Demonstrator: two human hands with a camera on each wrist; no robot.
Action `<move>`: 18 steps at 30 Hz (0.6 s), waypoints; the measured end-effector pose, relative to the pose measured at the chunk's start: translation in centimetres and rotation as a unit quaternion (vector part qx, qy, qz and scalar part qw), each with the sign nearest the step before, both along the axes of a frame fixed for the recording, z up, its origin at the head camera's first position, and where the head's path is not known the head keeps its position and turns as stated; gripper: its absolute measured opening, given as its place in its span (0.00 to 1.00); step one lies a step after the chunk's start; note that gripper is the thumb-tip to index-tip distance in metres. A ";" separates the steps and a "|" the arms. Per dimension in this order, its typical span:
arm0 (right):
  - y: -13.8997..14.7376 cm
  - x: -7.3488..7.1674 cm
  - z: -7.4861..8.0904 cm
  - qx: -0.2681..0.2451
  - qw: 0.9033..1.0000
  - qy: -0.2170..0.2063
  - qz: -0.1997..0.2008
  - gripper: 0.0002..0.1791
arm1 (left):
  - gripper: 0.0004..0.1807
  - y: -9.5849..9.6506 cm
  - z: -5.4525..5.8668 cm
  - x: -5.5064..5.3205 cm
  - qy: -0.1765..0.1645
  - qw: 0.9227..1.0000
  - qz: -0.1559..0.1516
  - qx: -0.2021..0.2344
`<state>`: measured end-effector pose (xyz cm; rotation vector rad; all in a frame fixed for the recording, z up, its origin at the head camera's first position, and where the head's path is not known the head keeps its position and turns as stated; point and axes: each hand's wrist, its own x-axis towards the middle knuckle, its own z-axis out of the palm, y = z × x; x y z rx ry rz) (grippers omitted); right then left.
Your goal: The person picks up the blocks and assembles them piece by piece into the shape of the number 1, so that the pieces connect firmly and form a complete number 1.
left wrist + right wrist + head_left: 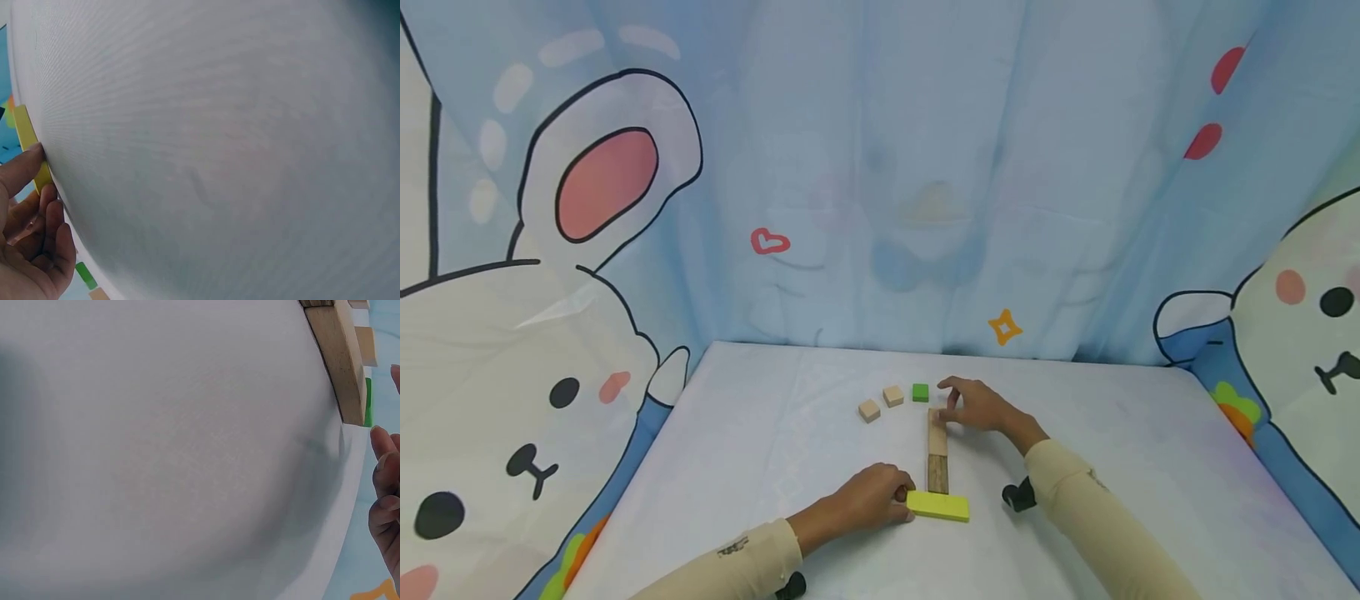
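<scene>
Nearest the camera, reaches in over the bottom edge with two cream cloth sleeves (pixel 1097 517), a small black device (pixel 1018 496) at each wrist. Pinches with the left hand (pixel 863 500) a yellow, flat, rectangular block (pixel 943 507), thumb and fingers narrowed on its left end, as visible also from the left wrist. Lies flat on a white cloth-covered table (pixel 737 433), crosswise at the near end of a short row. Runs on from there, straight away from the camera, with a dark-grained, rectangular wooden block (pixel 937 474), then end to end with a pale, rectangular wooden block (pixel 937 437). Cannot tell contact from a slight gap between yellow and dark.

Holds nothing in the right hand (pixel 981 406), beside the far end of the pale block, index finger stretched forward, thumb and fingers loosely apart. Cannot tell about any touch on the pale block.

Beyond the row, just left of the right fingertips, shows a small green cube (pixel 921 392); farther left and slightly nearer, two small pale wooden cubes (pixel 892 396), all three apart. Behind everything, hangs down in light blue: a curtain (pixel 820 108) printed with white cartoon animals (pixel 497 350).
</scene>
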<state>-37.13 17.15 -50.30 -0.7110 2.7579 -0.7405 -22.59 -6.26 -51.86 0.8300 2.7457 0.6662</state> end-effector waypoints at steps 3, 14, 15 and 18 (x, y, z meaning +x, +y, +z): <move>-0.1 -0.3 0.1 -0.005 1.000 0.007 0.003 0.34 | 0.17 0.1 0.0 -0.1 -0.003 1.000 0.001 -0.001; -0.8 -1.2 -0.1 -0.006 1.000 0.012 0.002 0.33 | 0.17 0.1 0.0 -0.1 -0.008 1.000 0.004 -0.002; -0.9 -1.2 -0.1 -0.005 1.000 0.013 0.003 0.33 | 0.17 0.1 0.1 0.0 -0.008 1.000 0.003 -0.003; -1.0 -1.5 -0.1 0.000 1.000 0.010 0.000 0.33 | 0.17 0.1 0.2 0.0 -0.007 1.000 0.001 -0.003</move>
